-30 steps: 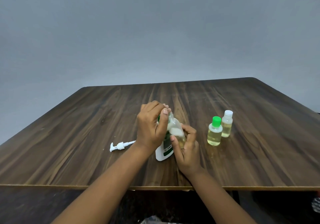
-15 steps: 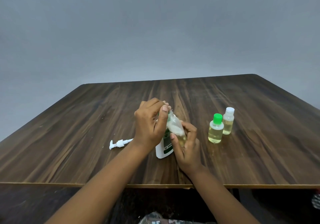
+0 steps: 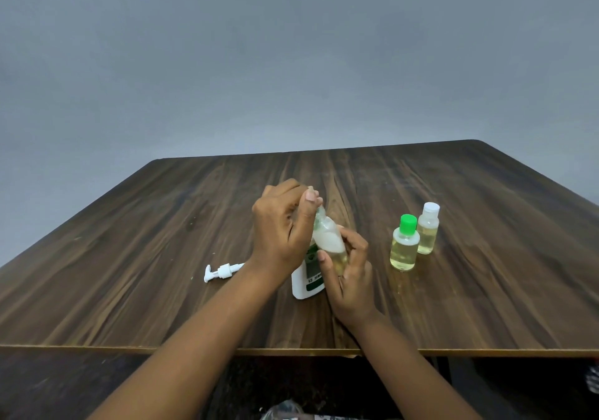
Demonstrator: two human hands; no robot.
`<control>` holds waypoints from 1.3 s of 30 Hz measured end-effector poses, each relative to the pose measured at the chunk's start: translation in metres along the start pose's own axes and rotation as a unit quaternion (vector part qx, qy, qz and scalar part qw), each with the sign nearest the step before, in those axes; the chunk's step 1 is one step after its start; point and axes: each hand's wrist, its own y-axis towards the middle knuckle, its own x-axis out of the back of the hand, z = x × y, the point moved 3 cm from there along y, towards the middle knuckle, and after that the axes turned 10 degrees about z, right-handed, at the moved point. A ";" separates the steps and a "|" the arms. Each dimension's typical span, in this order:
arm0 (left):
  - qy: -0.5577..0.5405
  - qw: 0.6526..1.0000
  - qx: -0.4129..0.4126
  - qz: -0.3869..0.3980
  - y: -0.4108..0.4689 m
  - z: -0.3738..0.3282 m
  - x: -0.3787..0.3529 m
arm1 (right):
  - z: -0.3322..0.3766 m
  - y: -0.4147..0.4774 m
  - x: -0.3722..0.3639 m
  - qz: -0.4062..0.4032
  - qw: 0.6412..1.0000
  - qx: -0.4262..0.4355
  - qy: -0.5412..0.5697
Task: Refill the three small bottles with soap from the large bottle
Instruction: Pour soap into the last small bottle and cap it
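My right hand (image 3: 351, 278) grips a small clear bottle (image 3: 328, 241), tilted, with yellowish soap in its lower part. My left hand (image 3: 278, 228) pinches its top, where a bit of green cap shows under my fingertips. The large white bottle (image 3: 306, 286) with a green label stands on the table just behind the small one, partly hidden by both hands; its neck is out of sight. To the right stand two filled small bottles side by side, one with a green cap (image 3: 404, 247) and one with a white cap (image 3: 428, 231).
A white pump head (image 3: 221, 271) lies on its side left of my left wrist. The dark wooden table (image 3: 129, 257) ends in a front edge close to my body. A grey wall fills the background.
Both hands stay on the small bottle in the same place. My left fingers have shifted slightly at its top, and the view has tilted a little.
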 end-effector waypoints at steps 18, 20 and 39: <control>-0.068 0.997 0.023 -0.027 -0.009 0.008 -0.002 | 0.000 -0.001 0.000 0.003 1.000 0.005 -0.017; -0.057 0.997 0.027 -0.033 -0.012 0.010 -0.004 | 0.001 -0.003 0.001 0.005 1.000 0.001 -0.012; 0.001 1.000 0.014 -0.019 -0.013 0.006 -0.005 | 0.001 -0.006 0.001 0.005 1.000 -0.002 0.005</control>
